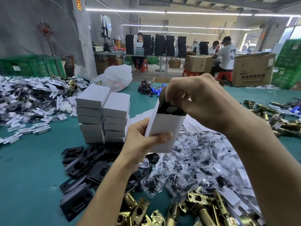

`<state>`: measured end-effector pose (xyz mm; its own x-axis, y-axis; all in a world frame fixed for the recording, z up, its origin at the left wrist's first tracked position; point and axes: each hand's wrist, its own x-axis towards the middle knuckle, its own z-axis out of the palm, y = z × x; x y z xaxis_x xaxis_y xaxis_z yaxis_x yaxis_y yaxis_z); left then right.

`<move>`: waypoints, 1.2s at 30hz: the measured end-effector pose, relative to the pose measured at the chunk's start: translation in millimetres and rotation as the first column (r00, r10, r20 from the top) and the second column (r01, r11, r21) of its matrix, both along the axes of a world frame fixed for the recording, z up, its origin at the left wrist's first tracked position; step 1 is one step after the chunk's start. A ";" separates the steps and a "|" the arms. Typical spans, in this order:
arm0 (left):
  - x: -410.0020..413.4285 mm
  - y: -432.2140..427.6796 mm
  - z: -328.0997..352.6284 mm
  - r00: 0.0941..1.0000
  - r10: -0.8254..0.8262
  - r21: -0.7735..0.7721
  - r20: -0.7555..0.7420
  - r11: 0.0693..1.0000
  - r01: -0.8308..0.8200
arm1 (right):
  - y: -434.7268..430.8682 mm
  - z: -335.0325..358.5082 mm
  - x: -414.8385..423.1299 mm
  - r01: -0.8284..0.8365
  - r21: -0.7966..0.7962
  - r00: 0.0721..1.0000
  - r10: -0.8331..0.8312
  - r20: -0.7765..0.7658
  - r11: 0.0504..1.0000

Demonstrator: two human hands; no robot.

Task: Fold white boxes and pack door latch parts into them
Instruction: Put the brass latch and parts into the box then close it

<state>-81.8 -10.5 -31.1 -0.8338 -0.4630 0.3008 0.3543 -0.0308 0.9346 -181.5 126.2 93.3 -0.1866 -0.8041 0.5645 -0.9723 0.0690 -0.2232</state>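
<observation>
White cardboard box (164, 128) held upright above teal tabletop (32, 160), gripped low by left hand (143, 142), thumb across front. Right hand (195, 101) fingers curled at open top, pinching black part (169, 110), probably a latch plate, mostly hidden. Just beside: stacked closed white boxes (104, 111).

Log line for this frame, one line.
left hand: grips white box | right hand: pinches black part at open top | stage: packing

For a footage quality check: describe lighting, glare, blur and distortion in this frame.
Head view: ceiling tubes give even light, soft shadows. Head view: wide-angle bowing curves those tubes and enlarges the right hand above the white box. Head view: clear parts bags glint; edge piles look smeared.
</observation>
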 end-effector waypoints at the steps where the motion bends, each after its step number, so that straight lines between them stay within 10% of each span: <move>1: 0.4 -0.5 0.5 1.000 -0.001 0.011 -0.001 1.000 0.001 | 0.6 -2.2 0.6 -0.005 -0.022 0.999 0.006 0.036 1.000; 7: -0.1 1.8 1.6 0.999 -0.035 0.018 0.029 0.999 0.034 | 2.0 -1.7 -6.3 0.043 -0.052 0.983 -0.033 0.182 0.998; 22: -2.7 0.5 0.0 0.989 0.054 0.020 -0.138 0.998 -0.052 | 10.7 9.8 21.0 -0.120 -0.168 0.986 0.097 -0.139 0.978; 36: -4.8 -3.1 -3.5 0.990 0.139 0.062 0.010 0.988 -0.139 | -14.1 -0.6 7.9 0.025 0.087 1.000 -0.024 -0.016 0.996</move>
